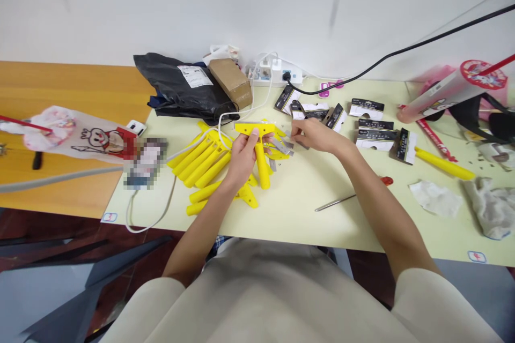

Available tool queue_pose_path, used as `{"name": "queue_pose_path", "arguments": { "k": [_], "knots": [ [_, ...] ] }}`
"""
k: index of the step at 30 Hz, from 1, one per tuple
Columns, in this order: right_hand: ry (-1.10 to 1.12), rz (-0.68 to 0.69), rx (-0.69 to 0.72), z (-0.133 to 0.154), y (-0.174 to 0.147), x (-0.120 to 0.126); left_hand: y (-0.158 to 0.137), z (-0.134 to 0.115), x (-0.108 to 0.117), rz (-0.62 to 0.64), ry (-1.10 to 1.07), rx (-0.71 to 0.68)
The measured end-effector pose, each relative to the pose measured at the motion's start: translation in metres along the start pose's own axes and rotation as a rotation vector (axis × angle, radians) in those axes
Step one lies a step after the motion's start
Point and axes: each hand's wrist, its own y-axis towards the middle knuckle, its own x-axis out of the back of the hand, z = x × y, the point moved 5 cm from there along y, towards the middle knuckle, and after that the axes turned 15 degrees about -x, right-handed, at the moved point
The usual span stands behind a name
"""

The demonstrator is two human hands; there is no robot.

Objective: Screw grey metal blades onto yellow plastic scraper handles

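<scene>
My left hand (242, 156) is closed around a yellow T-shaped scraper (262, 163), thumb pressed on its head. The scraper's wide head lies across the top and its handle points toward me. My right hand (311, 133) is curled with fingers pinched together, just right of several loose grey metal plates (280, 144). What sits in its fingertips, if anything, is too small to make out. More yellow scraper handles (207, 163) lie side by side on the table, left of and partly behind my left hand and forearm.
Black-and-white cardboard packages (376, 135) lie to the right. A screwdriver (340, 202) rests near my right forearm. A black plastic bag (189, 86), a brown box (231, 81) and a power strip (273, 74) line the wall. White cables cross the left side; drink cups (446, 94) stand at both ends.
</scene>
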Motion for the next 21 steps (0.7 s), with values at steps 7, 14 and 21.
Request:
{"name": "queue_pose_path", "arguments": {
  "k": [7,14,21],
  "knots": [
    [0.430,-0.308,0.239,0.059,-0.033,0.017,-0.005,0.010,-0.003,0.049,0.073,0.043],
    [0.339,-0.377,0.304,0.068,-0.031,0.002,-0.011,0.013,-0.009,0.108,0.045,0.060],
    [0.509,-0.353,0.117,0.061,-0.027,0.006,-0.011,0.007,-0.014,0.094,0.009,0.075]
  ]
}}
